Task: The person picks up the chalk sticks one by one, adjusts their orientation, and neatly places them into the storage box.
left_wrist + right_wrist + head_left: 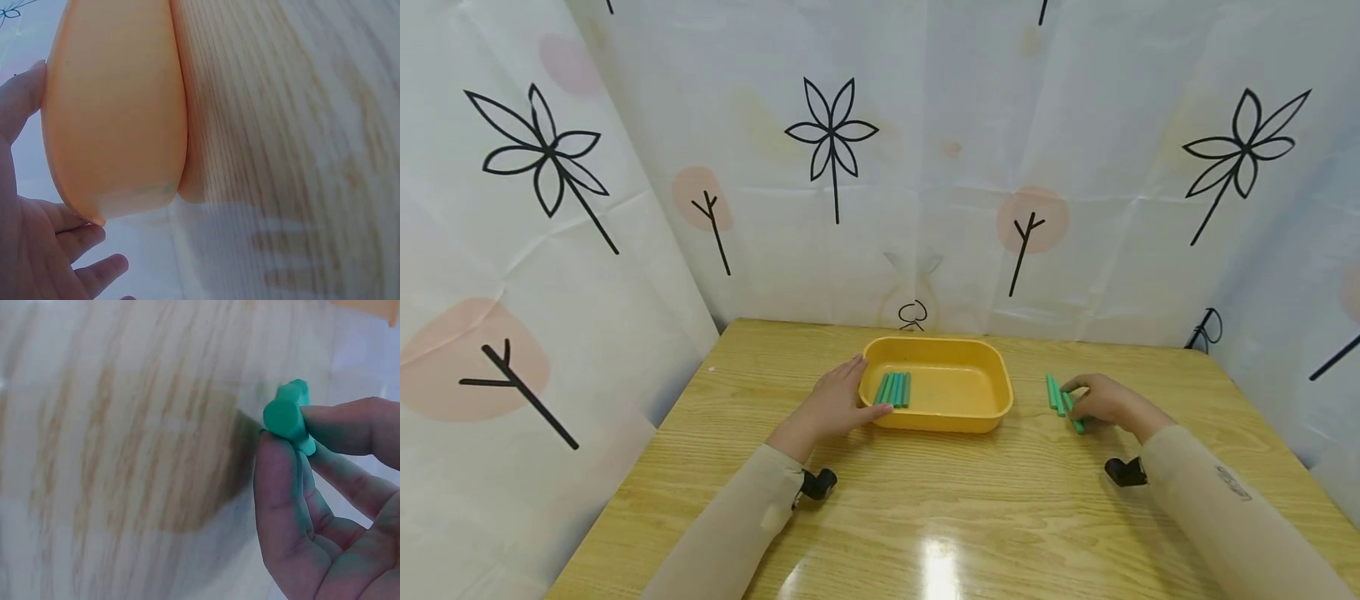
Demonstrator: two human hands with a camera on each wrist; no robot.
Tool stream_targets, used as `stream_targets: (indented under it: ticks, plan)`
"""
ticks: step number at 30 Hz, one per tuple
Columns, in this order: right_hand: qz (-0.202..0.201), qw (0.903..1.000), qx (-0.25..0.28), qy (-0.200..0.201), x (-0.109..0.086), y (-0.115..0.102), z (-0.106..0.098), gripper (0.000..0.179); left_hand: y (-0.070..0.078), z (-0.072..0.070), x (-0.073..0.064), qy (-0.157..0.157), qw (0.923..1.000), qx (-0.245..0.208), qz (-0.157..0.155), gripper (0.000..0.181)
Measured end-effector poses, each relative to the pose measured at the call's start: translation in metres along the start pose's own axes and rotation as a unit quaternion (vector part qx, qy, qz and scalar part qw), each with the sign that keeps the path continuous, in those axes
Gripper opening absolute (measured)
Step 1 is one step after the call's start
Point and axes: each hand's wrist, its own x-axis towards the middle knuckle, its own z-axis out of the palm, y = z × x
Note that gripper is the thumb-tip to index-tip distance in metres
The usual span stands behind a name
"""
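Right hand (1105, 403) pinches green stick (283, 419) between thumb and fingertips, right of tub; light grip should avoid nudging loose sticks (1051, 392) beside it. Left hand (831, 404), fingers spread, rests on tub (951, 423) rim, likely steadying it. Wood-grain table (925, 508), smooth; sticks slim, round-ended; tub plastic-looking, round-cornered, stick row (892, 390) inside; backdrop (917, 192) creased.

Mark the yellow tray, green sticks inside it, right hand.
Yellow tray (943, 423): head view, front wall.
Green sticks (893, 390) in tray: head view, middle of row.
Right hand (1105, 400): head view, back of hand.
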Motion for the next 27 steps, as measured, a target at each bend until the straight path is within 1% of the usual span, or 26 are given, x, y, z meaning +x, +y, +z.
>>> stream_targets:
  ticks: [4, 9, 13, 16, 21, 27]
  plan:
    - [-0.009, 0.9988, 0.045, -0.016, -0.010, -0.003, -0.002, 0.063, 0.000, 0.000, 0.001, 0.000, 1.0000, 0.002, 0.002, 0.100]
    - [-0.034, 0.9966, 0.071, -0.025, -0.019, -0.008, -0.007, 0.064, 0.000, 0.000, 0.002, 0.000, 1.0000, 0.000, 0.001, 0.101]
    - [-0.054, 0.9944, 0.086, -0.029, -0.024, -0.017, -0.011, 0.064, 0.000, 0.001, 0.002, -0.003, 1.0000, -0.001, -0.002, 0.102]
    - [-0.058, 0.9929, 0.098, -0.031, -0.027, -0.026, -0.014, 0.066, 0.000, 0.001, 0.002, -0.004, 1.0000, 0.002, -0.002, 0.102]
    - [-0.076, 0.9907, 0.108, -0.031, -0.029, -0.043, -0.018, 0.065, 0.001, 0.001, 0.003, -0.005, 1.0000, 0.002, 0.000, 0.101]
    - [-0.094, 0.9885, 0.116, -0.022, -0.030, -0.069, -0.017, 0.066, 0.000, 0.001, 0.001, -0.004, 1.0000, -0.001, -0.005, 0.101]
